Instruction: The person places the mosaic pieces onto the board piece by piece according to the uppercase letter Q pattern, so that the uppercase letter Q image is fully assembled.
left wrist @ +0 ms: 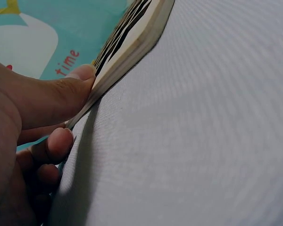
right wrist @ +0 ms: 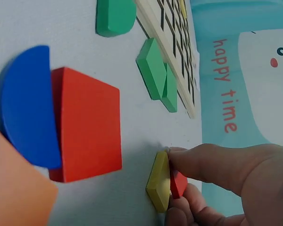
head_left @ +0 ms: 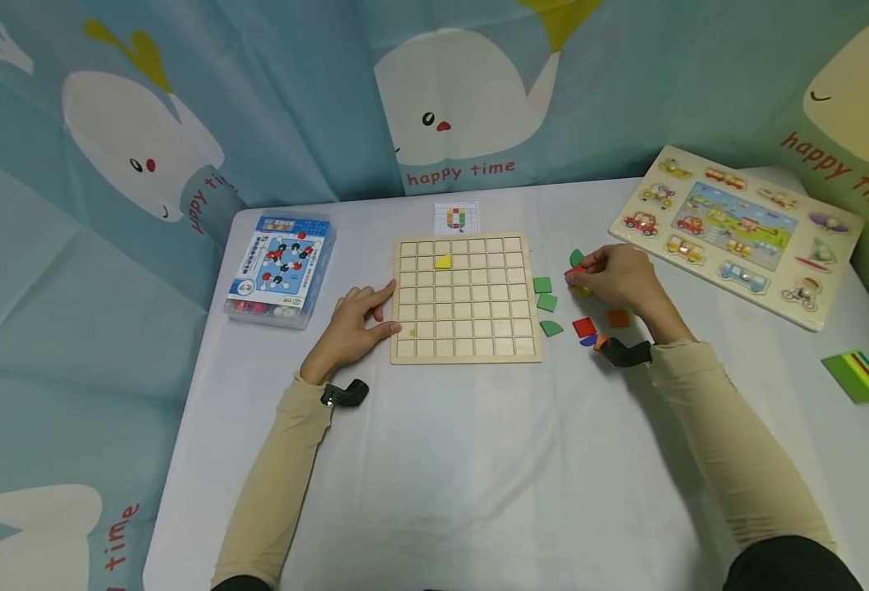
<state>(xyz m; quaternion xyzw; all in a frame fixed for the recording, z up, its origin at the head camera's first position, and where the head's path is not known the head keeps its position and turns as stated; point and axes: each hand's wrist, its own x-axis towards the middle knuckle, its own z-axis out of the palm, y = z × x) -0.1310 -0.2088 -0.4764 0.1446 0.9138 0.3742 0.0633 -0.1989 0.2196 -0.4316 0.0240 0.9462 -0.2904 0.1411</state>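
A wooden grid board (head_left: 467, 361) lies on the white table, with one yellow block (head_left: 443, 262) in its upper left part. My left hand (head_left: 353, 328) touches the board's left edge with thumb and forefinger spread apart; the other fingers are bent. The thumb (left wrist: 61, 96) presses against the rim in the left wrist view. To the right of the board, my right hand (head_left: 615, 277) pinches a yellow block (right wrist: 159, 183) low over the table. A red block (right wrist: 178, 182) sits right behind it, partly hidden by the fingers.
Green blocks (head_left: 542, 285) lie beside the board. Nearer me are a red block (right wrist: 90, 125), a blue half-round block (right wrist: 28, 108) and orange blocks (head_left: 618, 318). A pattern card (head_left: 456, 218), boxed set (head_left: 279, 267), vehicle puzzle (head_left: 737, 234) and green stack (head_left: 858, 376) surround them.
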